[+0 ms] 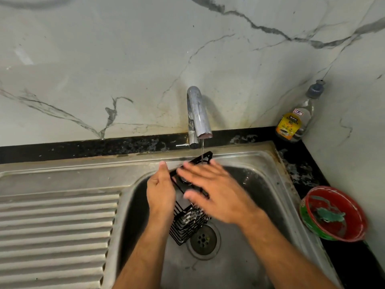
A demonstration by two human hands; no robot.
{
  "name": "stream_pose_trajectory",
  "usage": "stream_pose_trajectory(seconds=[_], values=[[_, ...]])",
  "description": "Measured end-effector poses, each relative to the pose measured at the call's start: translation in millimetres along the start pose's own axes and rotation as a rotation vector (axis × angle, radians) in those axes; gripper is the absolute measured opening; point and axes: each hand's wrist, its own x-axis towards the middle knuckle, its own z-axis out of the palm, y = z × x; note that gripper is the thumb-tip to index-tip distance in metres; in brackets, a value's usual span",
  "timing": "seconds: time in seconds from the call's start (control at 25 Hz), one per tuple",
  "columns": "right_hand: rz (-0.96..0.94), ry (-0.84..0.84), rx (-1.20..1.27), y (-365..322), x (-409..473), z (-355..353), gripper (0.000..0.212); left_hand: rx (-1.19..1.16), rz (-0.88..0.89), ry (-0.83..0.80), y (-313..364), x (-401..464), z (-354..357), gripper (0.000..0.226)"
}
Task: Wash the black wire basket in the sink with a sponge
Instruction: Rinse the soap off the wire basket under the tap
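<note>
Our left hand (160,189) grips the basket (188,223) at its left edge, tilted over the drain (203,240). Our right hand (216,191) lies flat and open across it, sink (268,161) walls well apart.

dim, flat light | right hand (216,190) motion-blurred | wide-angle edge bending

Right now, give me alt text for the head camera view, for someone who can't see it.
Two bare hands wash a black wire basket in a steel sink under a thin stream from the tap: the left hand holds its side, the right hand lies flat over it, blurred. A red bowl and detergent bottle stand at right.
</note>
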Motion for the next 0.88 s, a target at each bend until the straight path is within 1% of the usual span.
stream_pose_trajectory(seconds=[0.08, 0.12, 0.16, 0.24, 0.28, 0.32, 0.36, 0.4, 0.48, 0.52, 0.6, 0.68, 0.76, 0.8, 0.84, 0.88], values=[[0.151, 0.05, 0.004, 5.4, 3.8, -4.6, 0.059, -0.028, 0.069, 0.025, -0.4, -4.5, 4.6, 0.049], [0.172, 0.076, -0.015, -2.9, 6.1, -3.6, 0.06, -0.056, 0.078, 0.056, 0.0, -5.8, 6.1, 0.048], [0.12, 0.106, -0.038, -16.3, 8.1, -1.7, 0.061, -0.12, 0.061, 0.075, -1.9, -3.7, 6.4, 0.047], [-0.061, 0.133, -0.048, -35.9, 8.5, 6.5, 0.056, -0.306, -0.005, 0.057, -7.7, 4.1, 1.9, 0.041], [-0.109, 0.152, -0.066, -35.2, 9.0, 8.5, 0.054, -0.384, -0.032, 0.045, -9.5, 5.6, -0.7, 0.038], [-0.088, 0.167, -0.076, -29.3, 10.6, 8.8, 0.055, -0.438, -0.055, 0.034, -14.0, 7.3, -3.2, 0.038], [-0.006, 0.162, -0.056, -23.6, 11.5, 8.9, 0.064, -0.461, -0.07, 0.038, -17.2, 4.8, -5.2, 0.041], [0.104, 0.137, 0.009, -19.2, 10.3, 10.4, 0.08, -0.479, -0.081, 0.043, -20.1, 0.7, -4.9, 0.046], [0.242, 0.135, 0.213, -24.7, 5.1, 19.0, 0.109, -0.504, -0.126, 0.075, -27.0, -8.7, -4.8, 0.043], [0.312, 0.165, 0.319, -31.6, 2.7, 25.5, 0.119, -0.511, -0.165, 0.099, -32.4, -11.4, -6.0, 0.042], [0.516, 0.225, 0.474, -38.7, -1.6, 39.7, 0.134, -0.574, -0.273, 0.159, -45.9, -9.0, -13.4, 0.044], [0.658, 0.184, 0.509, -36.8, -4.6, 50.7, 0.139, -0.648, -0.341, 0.162, -54.3, -7.8, -22.1, 0.047], [0.683, 0.144, 0.532, -32.4, -4.2, 55.9, 0.14, -0.644, -0.386, 0.145, -62.0, -4.9, -28.7, 0.044], [0.692, 0.155, 0.551, -31.1, -4.4, 56.0, 0.139, -0.612, -0.405, 0.108, -61.5, -4.5, -32.0, 0.042], [0.714, 0.176, 0.571, -29.3, -5.5, 56.8, 0.137, -0.537, -0.412, 0.059, -57.4, -5.2, -35.2, 0.041], [0.742, 0.193, 0.59, -26.7, -7.5, 57.2, 0.134, -0.422, -0.382, 0.0, -54.4, -3.2, -38.7, 0.043]])
